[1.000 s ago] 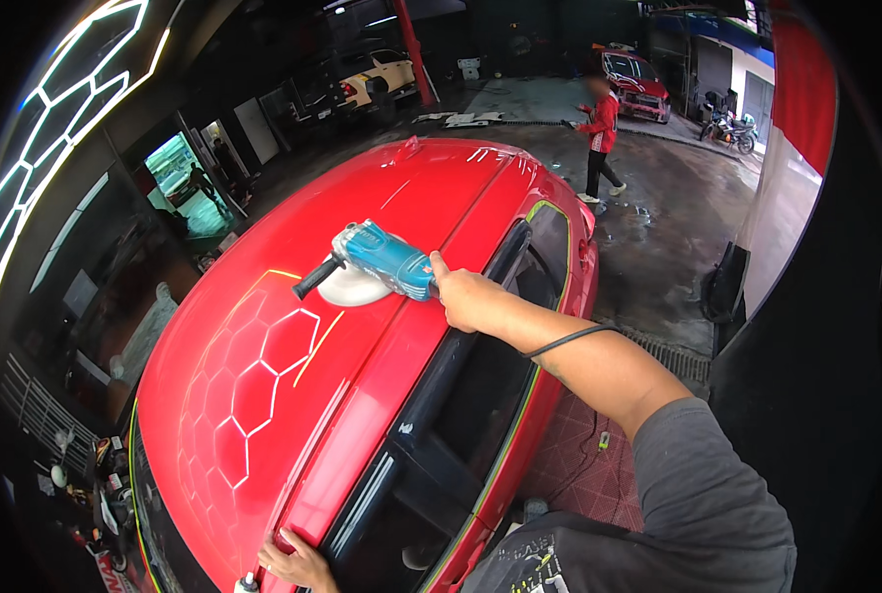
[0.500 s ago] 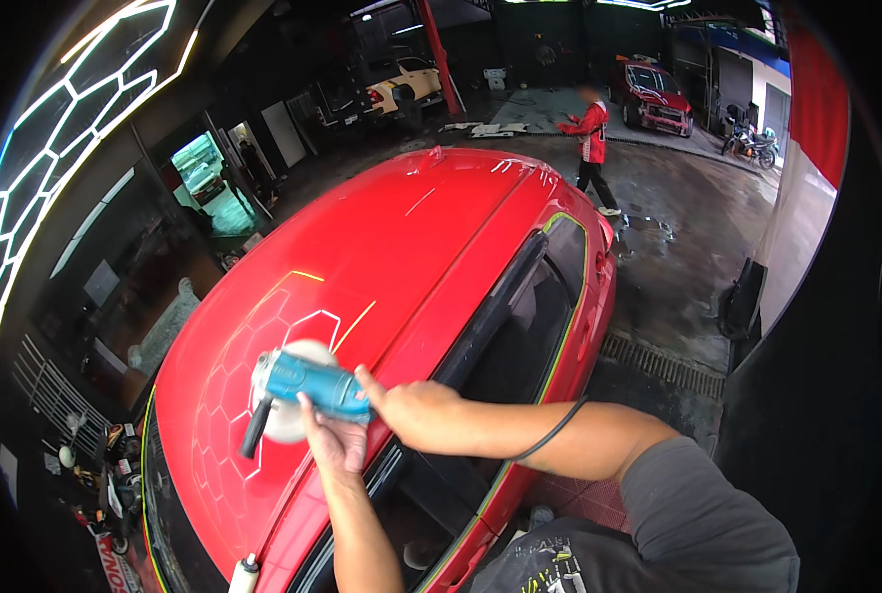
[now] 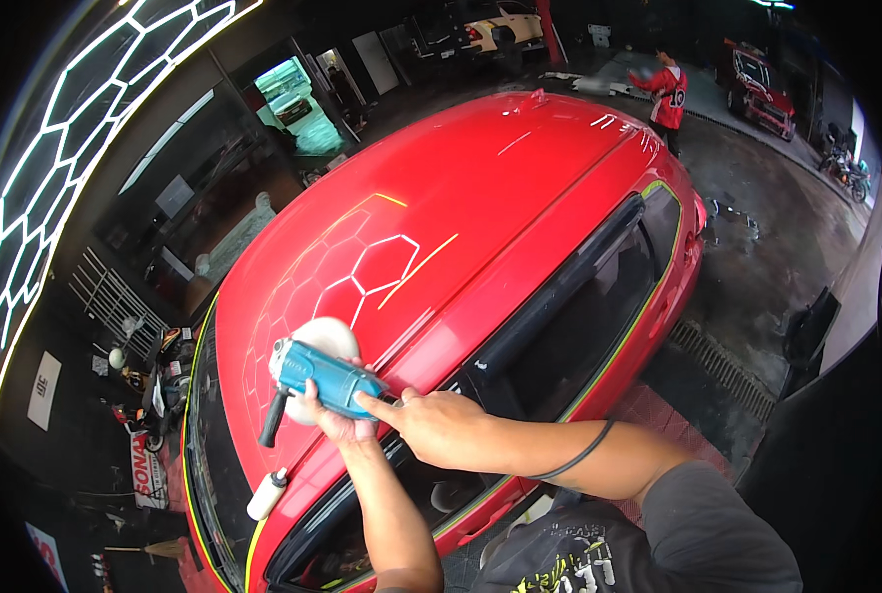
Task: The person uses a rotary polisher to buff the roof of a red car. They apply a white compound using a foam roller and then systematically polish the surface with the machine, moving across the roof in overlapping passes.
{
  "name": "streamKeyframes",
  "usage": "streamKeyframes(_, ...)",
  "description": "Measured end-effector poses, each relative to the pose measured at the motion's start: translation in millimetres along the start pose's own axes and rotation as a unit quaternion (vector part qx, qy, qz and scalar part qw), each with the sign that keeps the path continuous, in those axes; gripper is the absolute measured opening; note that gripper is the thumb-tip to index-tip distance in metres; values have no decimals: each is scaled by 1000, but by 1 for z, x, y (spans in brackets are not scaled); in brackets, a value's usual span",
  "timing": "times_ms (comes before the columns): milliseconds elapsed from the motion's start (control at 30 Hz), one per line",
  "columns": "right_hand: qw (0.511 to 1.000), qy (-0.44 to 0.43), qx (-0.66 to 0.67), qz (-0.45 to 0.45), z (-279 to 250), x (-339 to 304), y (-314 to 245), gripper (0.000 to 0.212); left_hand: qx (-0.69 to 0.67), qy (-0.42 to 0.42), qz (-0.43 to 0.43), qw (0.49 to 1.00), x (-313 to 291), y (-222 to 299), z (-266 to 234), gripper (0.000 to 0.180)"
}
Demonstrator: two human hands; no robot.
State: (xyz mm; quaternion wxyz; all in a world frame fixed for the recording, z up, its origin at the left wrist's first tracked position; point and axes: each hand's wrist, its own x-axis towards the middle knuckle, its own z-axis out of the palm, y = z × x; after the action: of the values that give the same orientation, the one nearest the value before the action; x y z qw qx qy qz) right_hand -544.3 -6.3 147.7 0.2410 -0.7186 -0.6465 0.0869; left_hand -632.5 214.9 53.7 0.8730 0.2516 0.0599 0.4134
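A blue electric polisher (image 3: pixel 327 379) with a black side handle (image 3: pixel 273 419) and a round white pad (image 3: pixel 330 336) is over the red car roof (image 3: pixel 480 198), near its windshield end. The pad lies against or just above the paint; I cannot tell which. My left hand (image 3: pixel 340 420) is closed on the body from below, thumb and fingers on the casing. At the rear end of the polisher, my right hand (image 3: pixel 439 427) grips it with the index finger stretched along the casing. A dark cord (image 3: pixel 577 457) crosses my right forearm. A white bottle (image 3: pixel 266 496) with a dark cap lies at the roof edge.
Yellow-green masking tape (image 3: pixel 630 331) borders the side windows. Beyond the roof's far end stands a person in red (image 3: pixel 666 91). Other vehicles, including a red car (image 3: pixel 760 91), are at the back. A floor drain grate (image 3: pixel 727 371) runs on the right; a broom (image 3: pixel 159 549) lies lower left.
My view has turned, so the car sits further right in it. The polisher, still in both hands, is closer to the white bottle. The person in red has turned their back.
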Motion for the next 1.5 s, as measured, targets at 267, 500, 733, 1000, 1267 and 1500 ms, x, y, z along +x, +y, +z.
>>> streamKeyframes(267, 992, 80, -14, 94, -21, -27, 46, 59, -8, -73, -151, 986, 42, -63, 43, 73)
streamKeyframes(500, 979, 199, -17, 52, -1, -121, 78, 69, 10, -131, -130, 983, -16, -123, 76, 71)
streamKeyframes(733, 893, 442, -17, -79, 45, -162, 75, 83, 145, -262, -108, 948, -80, -105, 153, 84)
streamKeyframes(1000, 890, 231, 392, 36, 7, -213, 2, 91, 132, -359, -93, 919, -138, -75, 206, 95)
streamKeyframes(1267, 874, 235, 422, 61, 14, -230, -59, 87, 124, -408, -102, 899, -185, -44, 221, 97)
streamKeyframes(1500, 860, 288, 420, 2, 21, -230, -83, 89, 172, -465, -130, 859, -202, -11, 248, 98)
